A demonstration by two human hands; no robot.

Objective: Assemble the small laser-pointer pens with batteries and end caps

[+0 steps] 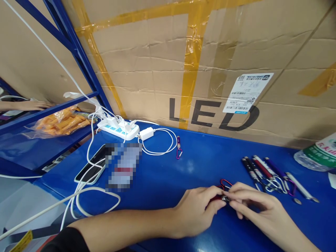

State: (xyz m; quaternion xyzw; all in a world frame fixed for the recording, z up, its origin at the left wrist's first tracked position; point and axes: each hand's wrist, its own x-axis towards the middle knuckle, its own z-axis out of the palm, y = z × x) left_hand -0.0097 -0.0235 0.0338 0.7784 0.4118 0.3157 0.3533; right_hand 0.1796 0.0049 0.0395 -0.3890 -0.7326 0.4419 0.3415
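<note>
My left hand (196,210) and my right hand (258,208) meet low on the blue table (204,164), fingers pinched together on a small red keychain flashlight (222,196) with a red carabiner clip. The left hand wraps its body; the right fingertips press on its silver end. Most of the flashlight is hidden by my fingers. A row of several similar keychain flashlights (265,173), red, black, purple and silver, lies just beyond my right hand. A single purple keychain flashlight (179,147) lies alone farther back.
A white power strip (118,127) with plugs and looping white cables (160,143) sits at the back left, by a phone (90,168). A large cardboard box (210,63) marked LED walls the rear. Blue shelving (47,112) holds orange packets (61,122); another person's hand (31,104) rests there. A plastic bottle (319,154) lies right.
</note>
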